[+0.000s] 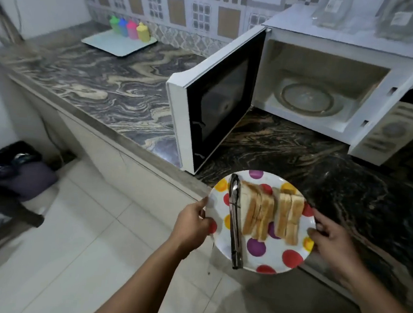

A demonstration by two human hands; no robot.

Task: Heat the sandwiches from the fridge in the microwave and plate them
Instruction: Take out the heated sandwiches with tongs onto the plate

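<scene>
A spotted plate [276, 254] is held level over the front edge of the table [312, 150], gripped at its left rim by the left hand [192, 223] and at its right rim by the right hand [331, 240]; each grip is closed on the rim, thumb on top. Two sandwiches [272, 214] are carried on the plate, stood on edge side by side, their long axes running away from the person. A pair of metal tongs [235, 220] is laid along the plate's left side, parallel to them. The microwave [355, 76] is set toward the table's back right, its door [204, 102] swung fully open to the left and its turntable [307, 97] bare. The cavity lies ahead and slightly right of the plate, so the right hand is judged nearer; the tongs would probably need removing before heating
</scene>
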